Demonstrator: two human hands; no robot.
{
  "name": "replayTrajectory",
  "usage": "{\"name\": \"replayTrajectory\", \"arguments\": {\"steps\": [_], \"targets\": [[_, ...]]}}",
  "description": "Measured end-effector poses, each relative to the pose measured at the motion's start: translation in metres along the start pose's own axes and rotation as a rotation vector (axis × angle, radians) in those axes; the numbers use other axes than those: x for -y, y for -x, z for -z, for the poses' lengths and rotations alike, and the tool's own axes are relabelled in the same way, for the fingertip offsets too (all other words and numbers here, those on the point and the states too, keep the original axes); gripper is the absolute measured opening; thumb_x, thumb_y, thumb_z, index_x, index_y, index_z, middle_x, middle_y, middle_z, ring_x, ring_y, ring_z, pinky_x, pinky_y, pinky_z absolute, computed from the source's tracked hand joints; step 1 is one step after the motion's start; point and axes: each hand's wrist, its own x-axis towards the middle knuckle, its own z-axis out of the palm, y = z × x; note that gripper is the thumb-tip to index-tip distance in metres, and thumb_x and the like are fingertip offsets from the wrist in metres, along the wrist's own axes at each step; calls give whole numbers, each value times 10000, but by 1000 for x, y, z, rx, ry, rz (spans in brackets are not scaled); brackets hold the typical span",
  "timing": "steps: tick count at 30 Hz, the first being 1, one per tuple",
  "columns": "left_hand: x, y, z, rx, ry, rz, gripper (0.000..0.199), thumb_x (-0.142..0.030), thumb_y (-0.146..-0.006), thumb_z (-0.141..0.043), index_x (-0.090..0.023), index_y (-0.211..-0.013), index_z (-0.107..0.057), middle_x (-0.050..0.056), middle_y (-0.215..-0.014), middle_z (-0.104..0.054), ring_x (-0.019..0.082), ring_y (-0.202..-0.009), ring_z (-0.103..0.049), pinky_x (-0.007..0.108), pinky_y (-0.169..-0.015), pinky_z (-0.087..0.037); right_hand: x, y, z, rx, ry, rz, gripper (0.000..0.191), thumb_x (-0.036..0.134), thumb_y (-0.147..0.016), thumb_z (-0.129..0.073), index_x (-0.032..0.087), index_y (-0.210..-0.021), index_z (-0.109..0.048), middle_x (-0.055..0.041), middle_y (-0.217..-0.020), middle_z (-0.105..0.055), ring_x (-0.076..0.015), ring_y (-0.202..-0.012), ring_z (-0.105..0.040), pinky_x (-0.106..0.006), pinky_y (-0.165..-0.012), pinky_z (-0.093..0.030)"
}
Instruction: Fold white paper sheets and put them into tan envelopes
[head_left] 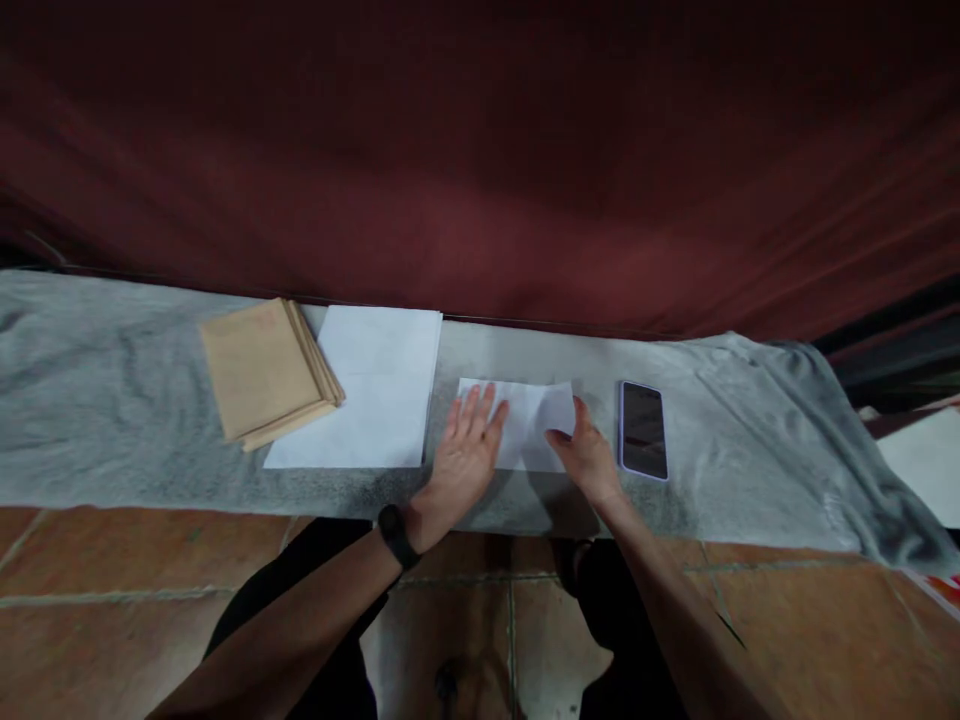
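Observation:
A white sheet of paper (523,425) lies in front of me on the grey cloth, with its right end lifted and curving upward. My left hand (469,445) rests flat on the sheet's left part, fingers stretched out. At the right end, my right hand (587,450) pinches the raised edge of the paper between thumb and fingers. A dark band with a watch-like face (397,537) sits on my left wrist.
Left of the sheet is a stack of white paper (367,400), partly covered by a pile of brown envelopes (262,370). A phone (643,430) lies right of my right hand. The grey cloth (750,450) covers a narrow surface before a dark red curtain (480,230).

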Motion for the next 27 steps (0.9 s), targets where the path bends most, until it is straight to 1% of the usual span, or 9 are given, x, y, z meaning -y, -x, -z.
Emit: {"name": "replayTrajectory", "arguments": {"steps": [2,5,7,10,13,17,21,23,27], "targets": [[-10,0,-12,72,14,-117,514,-290,-1037,-452,-174,-1536,-480,111,-1698,-337,313,-1597,-236,568,-1298,-213,0,4,1,-100,81,68,741,374,-984,-572,127,-1618,-278,-225,-1299,-657,-376,-1119,-669,-470,-923,-519],[-19,-1,-26,99,39,-134,545,-354,-1059,-422,-158,-1567,-432,121,-1684,-363,286,-1582,-285,544,-1301,-217,2,9,-4,-232,125,238,666,398,-1025,-494,118,-1606,-326,-258,-1487,-521,-403,-1321,-526,-548,-1062,-440],[-21,-2,-29,105,43,-143,568,-348,-1056,-416,-134,-1582,-403,139,-1688,-346,289,-1585,-276,541,-1302,-212,7,10,-13,-209,71,368,619,422,-1060,-410,122,-1599,-350,-223,-1608,-416,-368,-1444,-423,-537,-1145,-388],[-21,-2,-29,127,31,-169,595,-283,-1032,-423,-74,-1587,-377,184,-1676,-348,285,-1590,-260,525,-1305,-210,16,10,-31,-75,-1,499,595,429,-1092,-297,133,-1605,-361,-167,-1674,-354,-279,-1549,-312,-489,-1234,-311],[-21,-2,-29,146,16,-177,610,-217,-1012,-409,-25,-1587,-350,220,-1671,-334,275,-1593,-248,509,-1308,-213,23,8,-45,-17,4,505,596,419,-1102,-246,151,-1625,-342,-137,-1680,-367,-244,-1574,-278,-504,-1282,-223],[-23,-2,-28,134,18,-179,594,-220,-1027,-375,-14,-1583,-347,217,-1671,-338,289,-1580,-282,497,-1302,-232,21,3,-48,-50,32,471,590,387,-1108,-190,150,-1622,-357,-119,-1687,-360,-219,-1586,-254,-477,-1292,-196],[-23,-1,-28,112,32,-158,585,-264,-1042,-384,7,-1560,-374,230,-1651,-373,295,-1575,-293,498,-1300,-235,15,-1,-45,-86,114,479,584,373,-1110,-219,119,-1614,-371,-143,-1703,-313,-250,-1601,-210,-497,-1287,-188],[-21,0,-28,109,45,-164,589,-305,-1047,-393,-12,-1559,-385,220,-1649,-382,290,-1581,-279,518,-1302,-223,12,-2,-43,-97,155,477,582,368,-1108,-247,112,-1619,-356,-157,-1710,-288,-267,-1602,-204,-512,-1280,-197],[-11,1,-28,107,52,-130,604,-378,-1066,-365,-58,-1579,-377,186,-1671,-357,276,-1591,-258,530,-1307,-196,9,-4,-43,-131,193,460,580,366,-1103,-304,109,-1621,-350,-178,-1701,-298,-286,-1584,-260,-522,-1265,-229]]}}
